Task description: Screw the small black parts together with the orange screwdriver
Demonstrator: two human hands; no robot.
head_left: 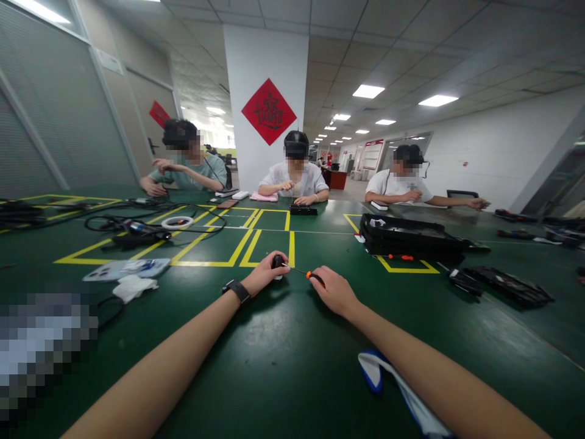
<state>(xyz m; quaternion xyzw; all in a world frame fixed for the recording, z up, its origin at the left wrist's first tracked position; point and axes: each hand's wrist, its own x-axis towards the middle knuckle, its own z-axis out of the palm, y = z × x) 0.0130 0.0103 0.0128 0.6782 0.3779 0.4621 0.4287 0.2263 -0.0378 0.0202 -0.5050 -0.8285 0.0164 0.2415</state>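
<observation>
My left hand [266, 274], with a dark watch on its wrist, is closed around a small black rounded part [276, 261] just above the green table. What kind of part it is I cannot make out. My right hand [335, 290] grips the orange and black handle of a screwdriver [309, 275]. Its thin metal shaft points left, and the tip reaches the black part or lies right beside it; fingers hide the exact contact.
Black plastic trays [411, 235] stand at the right behind an orange-handled tool [401, 258]. Cables and a white tape roll [177, 222] lie at left, near a phone [128, 269] and crumpled tissue [135, 288]. A blue-white strap [402, 390] lies under my right forearm. Three people sit opposite.
</observation>
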